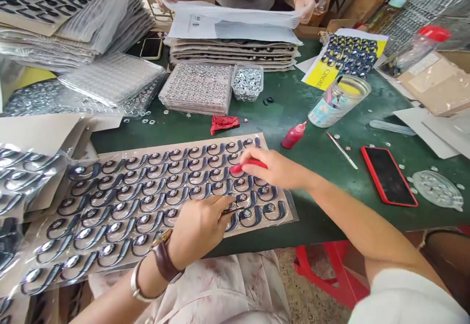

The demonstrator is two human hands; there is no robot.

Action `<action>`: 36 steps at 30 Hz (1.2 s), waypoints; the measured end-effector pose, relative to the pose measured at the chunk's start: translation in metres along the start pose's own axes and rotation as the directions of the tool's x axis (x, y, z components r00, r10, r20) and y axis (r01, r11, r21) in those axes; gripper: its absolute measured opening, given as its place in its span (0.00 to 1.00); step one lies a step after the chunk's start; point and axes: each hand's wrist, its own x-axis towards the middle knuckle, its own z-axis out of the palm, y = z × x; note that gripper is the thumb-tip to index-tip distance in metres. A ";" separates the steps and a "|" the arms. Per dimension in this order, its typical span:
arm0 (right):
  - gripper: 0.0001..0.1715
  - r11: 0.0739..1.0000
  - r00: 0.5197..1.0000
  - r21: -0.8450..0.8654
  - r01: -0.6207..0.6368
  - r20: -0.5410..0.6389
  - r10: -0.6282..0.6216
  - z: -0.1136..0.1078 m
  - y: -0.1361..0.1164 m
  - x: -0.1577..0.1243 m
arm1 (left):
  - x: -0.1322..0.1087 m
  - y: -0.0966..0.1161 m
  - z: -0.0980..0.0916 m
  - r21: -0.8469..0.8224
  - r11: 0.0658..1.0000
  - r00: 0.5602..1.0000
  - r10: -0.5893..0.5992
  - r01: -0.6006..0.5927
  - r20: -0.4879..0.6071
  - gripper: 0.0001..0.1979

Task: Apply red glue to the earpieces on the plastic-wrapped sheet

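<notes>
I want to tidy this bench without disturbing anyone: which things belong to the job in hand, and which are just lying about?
Apparently in use:
- sheet of dark curved pieces, under both hands
- red item in the right hand
- thin dark item in the left hand

Probably just lying about:
- red-edged phone
- second phone
- crumpled red scrap

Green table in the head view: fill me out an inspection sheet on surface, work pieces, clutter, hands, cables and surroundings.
Surface: green table, small whitish discs scattered.
Work pieces: cardboard sheet bearing rows of dark curved pieces with shiny studs.
Clutter: red bottle, red-cased phone, red scrap.
Hands: right hand holds a red item; left hand is at the pieces, its grip unclear.
Cables: nothing seen.
Surroundings: co-worker's hands holding plastic sheeting; red stool.
</notes>
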 end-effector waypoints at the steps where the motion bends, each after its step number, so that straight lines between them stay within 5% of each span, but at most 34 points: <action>1: 0.08 1.000 0.999 -0.001 -0.027 0.031 0.027 0.001 0.004 -0.020 | 0.006 0.001 0.004 0.006 1.000 1.000 -0.009 0.009 0.011 0.10; 5: 0.04 0.996 0.992 -0.090 -0.007 0.127 0.018 0.014 0.016 -0.052 | 0.021 0.005 0.013 0.045 0.997 0.998 -0.059 0.057 0.036 0.14; 13: 0.11 0.880 0.986 -0.470 0.074 0.164 0.005 0.034 0.017 -0.026 | 0.020 0.003 0.015 0.049 0.993 0.990 -0.109 0.105 0.094 0.12; 20: 0.05 0.798 0.974 -0.600 0.063 0.209 0.081 0.029 0.004 -0.014 | 0.023 0.005 0.012 0.028 0.992 0.985 -0.124 0.121 0.117 0.12; 23: 0.03 0.758 0.988 -0.649 0.070 0.152 0.039 0.019 -0.005 -0.011 | 0.023 0.004 0.012 0.027 0.990 0.984 -0.141 0.139 0.108 0.12; 26: 0.08 0.708 0.998 -0.706 -0.024 -0.053 -0.019 0.001 -0.005 -0.022 | 0.020 0.003 0.014 0.018 0.991 0.987 -0.135 0.134 0.092 0.13; 30: 0.14 0.571 0.952 -0.774 -0.274 -0.303 0.046 -0.025 0.017 -0.062 | 0.014 0.003 0.013 -0.027 0.993 0.992 -0.114 0.115 0.059 0.13; 33: 0.20 0.336 0.920 -0.859 -0.387 -0.383 0.078 -0.035 0.037 -0.088 | 0.008 0.003 0.005 -0.050 0.987 0.987 -0.155 0.154 -0.027 0.14; 36: 0.14 0.161 0.950 -0.955 -0.249 -0.273 -0.148 -0.034 0.045 -0.088 | -0.001 0.005 -0.011 -0.115 0.981 0.973 -0.175 0.159 -0.148 0.11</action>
